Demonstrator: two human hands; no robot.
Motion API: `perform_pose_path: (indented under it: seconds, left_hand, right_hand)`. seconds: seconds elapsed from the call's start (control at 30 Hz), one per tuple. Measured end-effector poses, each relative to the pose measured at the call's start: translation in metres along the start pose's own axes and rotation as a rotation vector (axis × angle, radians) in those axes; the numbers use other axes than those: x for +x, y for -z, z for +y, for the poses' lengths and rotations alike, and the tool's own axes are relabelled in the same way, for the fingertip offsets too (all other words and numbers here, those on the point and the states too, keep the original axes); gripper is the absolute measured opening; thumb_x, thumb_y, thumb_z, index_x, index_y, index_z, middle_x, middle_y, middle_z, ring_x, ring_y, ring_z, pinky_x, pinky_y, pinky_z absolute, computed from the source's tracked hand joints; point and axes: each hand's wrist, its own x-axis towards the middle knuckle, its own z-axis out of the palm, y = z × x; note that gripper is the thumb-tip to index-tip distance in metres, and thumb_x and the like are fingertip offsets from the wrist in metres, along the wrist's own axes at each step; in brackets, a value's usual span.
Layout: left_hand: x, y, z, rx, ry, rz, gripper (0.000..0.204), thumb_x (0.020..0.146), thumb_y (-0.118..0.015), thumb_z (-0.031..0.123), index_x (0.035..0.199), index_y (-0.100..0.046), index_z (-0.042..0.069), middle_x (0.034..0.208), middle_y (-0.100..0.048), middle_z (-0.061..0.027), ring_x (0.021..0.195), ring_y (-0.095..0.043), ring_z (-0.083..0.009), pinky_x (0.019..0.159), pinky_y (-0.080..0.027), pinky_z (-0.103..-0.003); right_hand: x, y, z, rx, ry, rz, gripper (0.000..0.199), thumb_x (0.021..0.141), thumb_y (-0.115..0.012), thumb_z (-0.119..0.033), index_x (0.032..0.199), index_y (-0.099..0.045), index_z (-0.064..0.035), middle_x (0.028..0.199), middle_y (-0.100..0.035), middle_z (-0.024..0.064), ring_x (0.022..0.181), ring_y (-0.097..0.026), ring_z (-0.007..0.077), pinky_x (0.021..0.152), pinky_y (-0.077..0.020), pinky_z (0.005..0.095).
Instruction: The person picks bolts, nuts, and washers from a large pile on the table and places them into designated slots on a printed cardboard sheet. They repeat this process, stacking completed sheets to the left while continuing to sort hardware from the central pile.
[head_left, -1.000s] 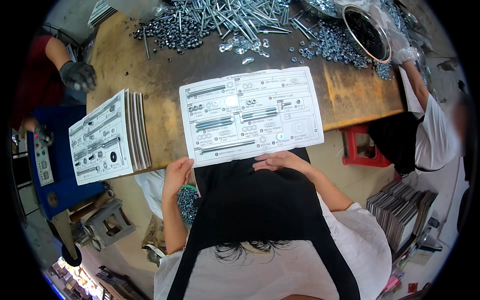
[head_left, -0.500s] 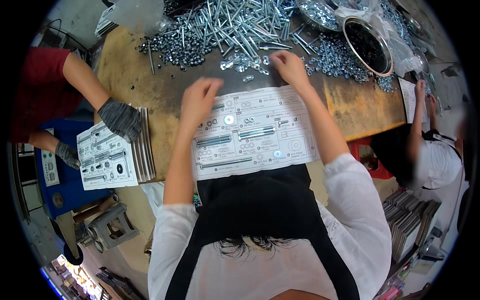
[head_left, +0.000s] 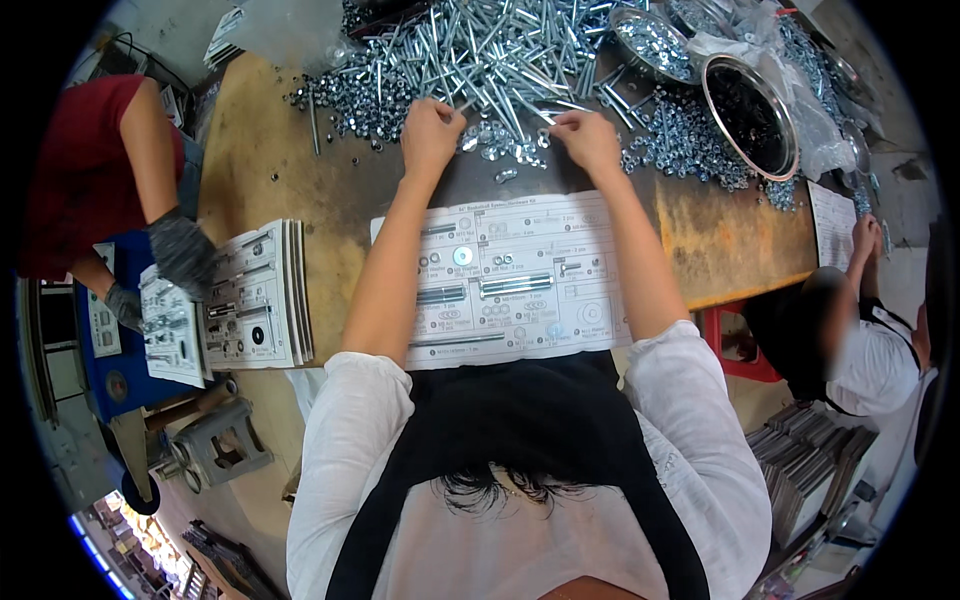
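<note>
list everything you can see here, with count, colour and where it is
printed parts sheet: one, white, on the table in front of the person, a few bolts and washers lying on it
long bolts: a heap, silver, far side of the table
washers: small cluster, silver, between the two hands
nuts: a heap, silver, right of the hands
round bowl: one, metal rim, dark contents, far right of the table
stack of sheets: one, white, left edge of the table
table: one, worn brown
co-worker's gloved hand: one, grey, on the stack
seated person: one, white top, right
left hand: at the washers, grip unclear
right hand: at the washers, grip unclear
</note>
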Motion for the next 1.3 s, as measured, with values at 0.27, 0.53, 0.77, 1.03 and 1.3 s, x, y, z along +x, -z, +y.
perform_pose_path:
  seconds: [0.27, 0.53, 0.77, 1.03, 1.3]
  left_hand:
    - [-0.029, 0.049, 0.052, -0.424, -0.122, 0.300, 0.015, 0.089, -0.072, 0.016, 0.094, -0.066, 0.003, 0.093, -0.069, -0.0087, 0.081, -0.067, -0.0207, 0.073, -0.051, -0.033]
    - [-0.142, 0.020, 0.083, -0.060, -0.557, -0.415, 0.014, 0.084, -0.074, 0.023, 0.087, -0.067, 0.012, 0.086, -0.064, -0.0022, 0.079, -0.066, -0.0227, 0.066, -0.053, -0.037]
    - [-0.161, 0.021, 0.077, 0.018, -0.499, -0.384, 0.014, 0.082, -0.074, 0.022, 0.094, -0.072, 0.015, 0.089, -0.062, 0.0002, 0.086, -0.063, -0.0199, 0.072, -0.052, -0.035]
    - [-0.166, 0.028, 0.071, 0.043, -0.453, -0.473, 0.012, 0.082, -0.074, 0.021, 0.093, -0.074, 0.020, 0.087, -0.059, 0.0024, 0.084, -0.061, -0.0179, 0.075, -0.052, -0.036]
    - [-0.110, 0.024, 0.065, 0.108, -0.374, -0.325, 0.019, 0.087, -0.063, 0.014, 0.103, -0.073, 0.019, 0.090, -0.059, -0.0067, 0.087, -0.064, -0.0284, 0.072, -0.053, -0.042]
  right_hand:
    - [-0.096, 0.065, 0.034, 0.210, 0.288, -0.009, 0.015, 0.083, -0.076, -0.013, 0.097, -0.077, -0.0077, 0.087, -0.072, 0.0045, 0.074, -0.063, 0.0167, 0.066, -0.0490, 0.0292]
    - [-0.157, 0.081, 0.050, -0.040, 0.335, -0.100, 0.015, 0.081, -0.075, -0.009, 0.096, -0.077, -0.0102, 0.089, -0.069, 0.0033, 0.086, -0.061, 0.0227, 0.075, -0.0505, 0.0337]
    - [-0.163, 0.074, 0.052, 0.081, 0.278, -0.083, 0.015, 0.082, -0.075, -0.009, 0.096, -0.077, -0.0108, 0.091, -0.067, 0.0028, 0.089, -0.061, 0.0219, 0.075, -0.0509, 0.0340]
    - [-0.162, 0.066, 0.058, 0.155, 0.187, -0.115, 0.014, 0.082, -0.075, -0.009, 0.096, -0.077, -0.0093, 0.090, -0.067, 0.0033, 0.083, -0.063, 0.0192, 0.073, -0.0514, 0.0314]
    - [-0.126, 0.070, 0.037, 0.138, 0.276, 0.040, 0.017, 0.092, -0.064, -0.013, 0.104, -0.075, -0.0139, 0.096, -0.068, 0.0046, 0.084, -0.066, 0.0233, 0.073, -0.0520, 0.0338]
